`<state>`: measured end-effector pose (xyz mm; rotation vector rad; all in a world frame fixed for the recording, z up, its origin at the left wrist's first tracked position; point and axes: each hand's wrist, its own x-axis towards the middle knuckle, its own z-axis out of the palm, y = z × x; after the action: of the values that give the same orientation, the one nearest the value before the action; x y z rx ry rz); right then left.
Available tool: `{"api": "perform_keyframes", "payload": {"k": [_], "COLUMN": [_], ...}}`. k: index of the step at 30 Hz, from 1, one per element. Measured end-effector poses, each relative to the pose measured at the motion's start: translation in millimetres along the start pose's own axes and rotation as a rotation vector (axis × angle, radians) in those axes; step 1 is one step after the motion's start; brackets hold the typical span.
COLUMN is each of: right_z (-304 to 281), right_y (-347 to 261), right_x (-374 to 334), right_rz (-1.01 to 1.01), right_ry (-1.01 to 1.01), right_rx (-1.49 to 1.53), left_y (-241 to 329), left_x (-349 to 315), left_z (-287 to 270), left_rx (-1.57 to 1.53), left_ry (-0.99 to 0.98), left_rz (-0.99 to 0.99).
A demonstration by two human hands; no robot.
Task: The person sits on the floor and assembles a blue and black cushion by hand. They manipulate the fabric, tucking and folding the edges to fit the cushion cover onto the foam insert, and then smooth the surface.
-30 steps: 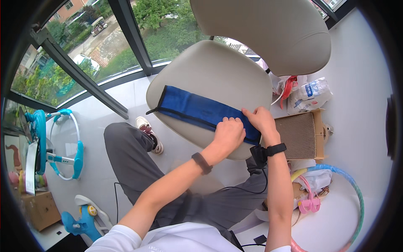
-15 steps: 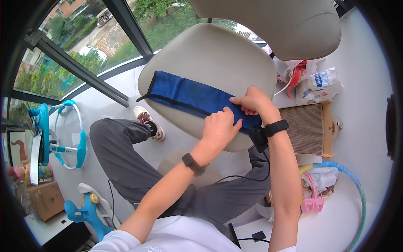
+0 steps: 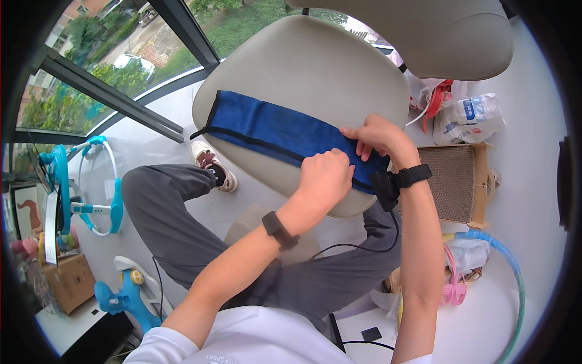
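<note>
A long blue cloth pouch (image 3: 267, 124) with black edging lies flat across the beige chair seat (image 3: 315, 70), a short black cord at its left corner. On its near edge, toward the right end, my left hand (image 3: 326, 178) is closed with curled fingers; the fingertips are partly hidden. My right hand (image 3: 383, 139) bends over the pouch's right end, thumb side to the left and the other fingers folded against the cloth. Each wrist wears a black strap, and the right one carries a black device (image 3: 386, 189) with a cable that covers the pouch's corner.
A beige chair back (image 3: 418, 36) rises at the far right. Beside the seat are a white package (image 3: 470, 120), a cardboard scratching board (image 3: 448, 182) and a hoop (image 3: 518, 285). A turquoise-and-white ring frame (image 3: 115, 194) and a blue toy (image 3: 130, 300) stand at left. Windows line the far left.
The view has shifted slightly. My left hand has curled tighter at the pouch's near edge, its thumb less visible. My right hand stays at the right end.
</note>
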<state>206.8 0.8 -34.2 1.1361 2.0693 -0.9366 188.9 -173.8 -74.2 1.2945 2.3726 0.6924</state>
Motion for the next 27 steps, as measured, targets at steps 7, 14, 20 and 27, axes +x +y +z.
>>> {"api": "perform_keyframes", "payload": {"k": [7, 14, 20, 27], "right_z": [18, 38, 31, 43], "right_y": [2, 23, 7, 25], "right_x": [4, 14, -19, -2], "right_rz": [-0.173, -0.285, -0.152, -0.231], "right_ry": [0.130, 0.287, 0.191, 0.232], "right_rx": [0.131, 0.156, 0.075, 0.198], "left_y": [-8, -3, -4, -4], "left_x": [3, 5, -6, -11], "left_z": [4, 7, -4, 4], "left_rx": [-0.015, -0.050, 0.046, 0.064], "left_ry": [0.050, -0.048, -0.046, -0.073], "left_rz": [0.099, 0.087, 0.086, 0.058]}}
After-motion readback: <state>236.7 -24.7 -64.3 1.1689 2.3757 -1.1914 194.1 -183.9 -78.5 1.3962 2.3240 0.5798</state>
